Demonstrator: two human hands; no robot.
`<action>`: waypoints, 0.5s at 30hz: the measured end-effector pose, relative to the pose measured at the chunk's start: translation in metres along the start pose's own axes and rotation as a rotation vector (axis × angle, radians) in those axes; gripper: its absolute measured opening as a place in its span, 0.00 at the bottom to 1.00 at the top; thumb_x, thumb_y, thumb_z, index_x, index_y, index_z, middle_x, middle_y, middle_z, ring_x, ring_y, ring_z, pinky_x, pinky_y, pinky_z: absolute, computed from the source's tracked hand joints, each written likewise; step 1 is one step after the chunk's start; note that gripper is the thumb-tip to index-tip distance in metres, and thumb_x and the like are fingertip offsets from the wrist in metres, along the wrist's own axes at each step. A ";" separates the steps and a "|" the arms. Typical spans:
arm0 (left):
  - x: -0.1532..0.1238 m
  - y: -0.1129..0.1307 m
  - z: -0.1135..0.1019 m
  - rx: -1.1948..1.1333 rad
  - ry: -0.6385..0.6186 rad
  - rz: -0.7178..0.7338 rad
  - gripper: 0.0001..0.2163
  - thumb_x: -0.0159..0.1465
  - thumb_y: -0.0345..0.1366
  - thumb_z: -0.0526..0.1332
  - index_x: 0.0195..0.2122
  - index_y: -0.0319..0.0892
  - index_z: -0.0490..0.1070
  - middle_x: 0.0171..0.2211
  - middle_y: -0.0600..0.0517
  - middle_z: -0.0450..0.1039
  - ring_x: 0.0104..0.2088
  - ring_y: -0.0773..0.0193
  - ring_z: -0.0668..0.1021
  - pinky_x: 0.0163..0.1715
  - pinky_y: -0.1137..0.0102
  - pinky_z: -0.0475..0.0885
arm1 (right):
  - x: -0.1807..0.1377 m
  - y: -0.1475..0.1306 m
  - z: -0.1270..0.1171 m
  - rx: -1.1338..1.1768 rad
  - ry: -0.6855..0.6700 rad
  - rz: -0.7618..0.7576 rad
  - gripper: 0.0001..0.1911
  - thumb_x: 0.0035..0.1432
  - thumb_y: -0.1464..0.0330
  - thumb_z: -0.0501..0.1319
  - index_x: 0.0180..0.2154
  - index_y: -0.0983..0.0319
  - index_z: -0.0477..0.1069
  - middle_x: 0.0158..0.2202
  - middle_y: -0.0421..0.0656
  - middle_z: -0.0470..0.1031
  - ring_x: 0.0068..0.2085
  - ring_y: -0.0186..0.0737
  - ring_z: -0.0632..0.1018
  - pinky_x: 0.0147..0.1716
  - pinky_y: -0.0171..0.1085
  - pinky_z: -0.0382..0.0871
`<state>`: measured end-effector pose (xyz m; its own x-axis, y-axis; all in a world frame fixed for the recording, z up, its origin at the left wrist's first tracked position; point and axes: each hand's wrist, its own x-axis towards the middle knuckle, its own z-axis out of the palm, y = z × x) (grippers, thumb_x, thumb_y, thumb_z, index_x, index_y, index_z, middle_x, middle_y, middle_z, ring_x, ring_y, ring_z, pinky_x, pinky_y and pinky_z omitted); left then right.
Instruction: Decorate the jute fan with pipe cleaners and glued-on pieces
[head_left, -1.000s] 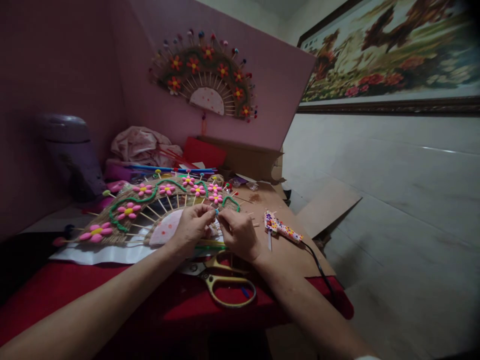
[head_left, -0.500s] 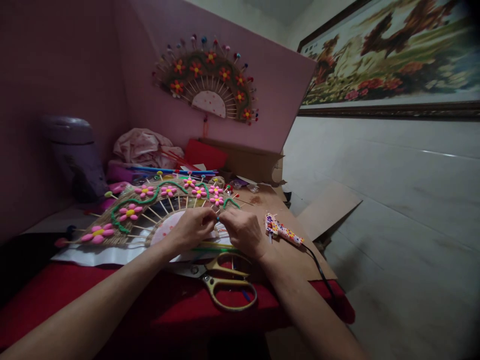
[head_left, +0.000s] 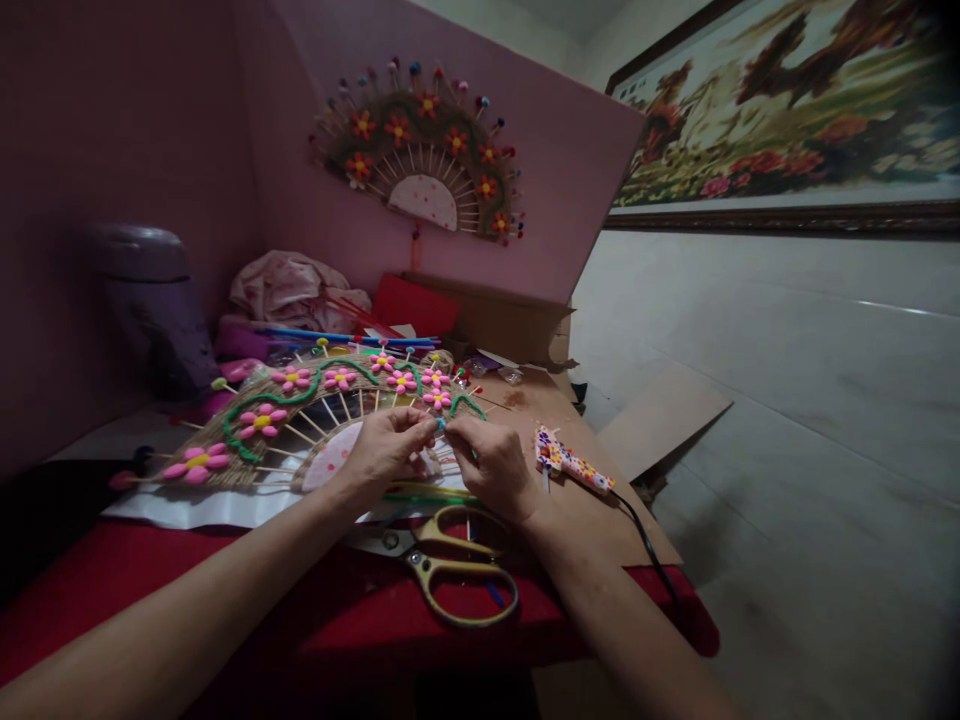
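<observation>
Between the fingertips of both hands is a small blue piece [head_left: 441,425], too small to tell its kind. My left hand [head_left: 388,450] pinches it from one side, fingers closed. My right hand [head_left: 491,462] is closed on its other side, thumb and forefinger together. Behind and beneath the hands lies a fan-shaped craft piece [head_left: 307,395] of thin sticks and twine, with pink clay-like flowers, a wavy green strip and coloured balls on the stick ends. The hands hide part of its right half. Gold-handled scissors [head_left: 465,568] lie just in front of the hands.
A flower-patterned glue gun [head_left: 574,462] with a black cord rests on cardboard [head_left: 622,530] at the right. A purple flask [head_left: 157,310] stands at the left. Behind are blue sticks [head_left: 352,338], a crumpled pink cloth [head_left: 292,290] and a finished-looking fan [head_left: 420,150] on a pink board.
The fingertips have shifted slightly and moved a little apart, so more of the blue piece shows. The whole view has drifted slightly. Other things lie as before.
</observation>
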<state>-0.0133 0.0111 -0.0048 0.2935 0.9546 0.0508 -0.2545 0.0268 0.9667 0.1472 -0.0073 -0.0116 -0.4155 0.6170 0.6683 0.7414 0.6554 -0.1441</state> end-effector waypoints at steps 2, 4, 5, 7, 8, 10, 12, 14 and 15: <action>-0.001 0.002 0.001 0.041 0.029 -0.002 0.14 0.47 0.42 0.68 0.24 0.37 0.67 0.19 0.58 0.67 0.14 0.76 0.67 0.13 0.78 0.63 | 0.000 0.000 0.000 -0.004 0.013 0.003 0.07 0.57 0.75 0.53 0.35 0.63 0.69 0.31 0.44 0.74 0.33 0.37 0.73 0.32 0.33 0.61; -0.002 0.004 0.001 0.063 0.028 -0.016 0.14 0.47 0.42 0.68 0.24 0.37 0.68 0.19 0.58 0.68 0.13 0.75 0.67 0.12 0.78 0.63 | 0.000 0.000 0.000 -0.011 0.025 0.014 0.08 0.57 0.75 0.53 0.36 0.63 0.69 0.31 0.44 0.74 0.33 0.37 0.73 0.33 0.33 0.61; -0.002 0.005 0.000 0.057 0.007 -0.025 0.14 0.47 0.42 0.68 0.24 0.37 0.68 0.19 0.58 0.67 0.13 0.75 0.68 0.12 0.78 0.62 | 0.000 0.000 0.000 -0.016 0.031 0.021 0.08 0.57 0.75 0.53 0.36 0.63 0.69 0.31 0.44 0.74 0.33 0.37 0.73 0.33 0.33 0.61; -0.002 0.006 -0.001 0.024 -0.065 -0.049 0.14 0.47 0.41 0.68 0.23 0.37 0.67 0.19 0.58 0.66 0.14 0.74 0.69 0.12 0.78 0.63 | 0.000 0.000 0.000 -0.019 0.045 0.031 0.09 0.56 0.76 0.53 0.36 0.62 0.69 0.31 0.44 0.74 0.33 0.38 0.73 0.33 0.33 0.61; -0.001 0.006 -0.003 0.001 -0.103 -0.066 0.14 0.47 0.41 0.68 0.23 0.37 0.67 0.19 0.58 0.66 0.15 0.74 0.69 0.13 0.78 0.63 | 0.000 0.000 0.000 -0.014 0.050 0.033 0.09 0.56 0.76 0.53 0.36 0.62 0.70 0.31 0.44 0.74 0.33 0.38 0.73 0.33 0.34 0.62; 0.000 0.005 -0.005 -0.046 -0.156 -0.098 0.13 0.47 0.40 0.69 0.23 0.37 0.67 0.20 0.57 0.66 0.16 0.74 0.69 0.14 0.79 0.64 | 0.000 0.000 0.001 0.001 0.054 0.034 0.09 0.57 0.76 0.52 0.37 0.62 0.70 0.32 0.44 0.74 0.35 0.38 0.73 0.35 0.34 0.62; 0.001 0.003 -0.006 -0.088 -0.157 -0.117 0.13 0.47 0.38 0.69 0.24 0.37 0.67 0.20 0.56 0.67 0.17 0.75 0.69 0.15 0.79 0.64 | 0.000 0.001 0.003 0.012 0.039 0.031 0.09 0.58 0.76 0.52 0.37 0.62 0.70 0.33 0.44 0.74 0.35 0.37 0.73 0.35 0.34 0.63; 0.002 0.001 -0.005 -0.113 -0.121 -0.109 0.13 0.46 0.38 0.70 0.25 0.37 0.67 0.20 0.56 0.67 0.17 0.74 0.69 0.16 0.78 0.65 | 0.001 0.001 0.004 0.010 0.010 0.021 0.09 0.58 0.75 0.52 0.35 0.62 0.70 0.32 0.44 0.73 0.34 0.37 0.73 0.35 0.34 0.63; 0.002 0.000 -0.004 -0.109 -0.100 -0.096 0.13 0.45 0.38 0.70 0.25 0.37 0.67 0.20 0.57 0.67 0.17 0.74 0.69 0.16 0.77 0.66 | 0.001 0.000 0.005 0.004 -0.006 0.012 0.08 0.58 0.75 0.52 0.35 0.62 0.69 0.31 0.44 0.73 0.34 0.37 0.73 0.34 0.33 0.62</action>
<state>-0.0166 0.0140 -0.0053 0.4100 0.9120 -0.0102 -0.3177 0.1533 0.9357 0.1446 -0.0043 -0.0149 -0.4102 0.6272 0.6620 0.7440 0.6500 -0.1548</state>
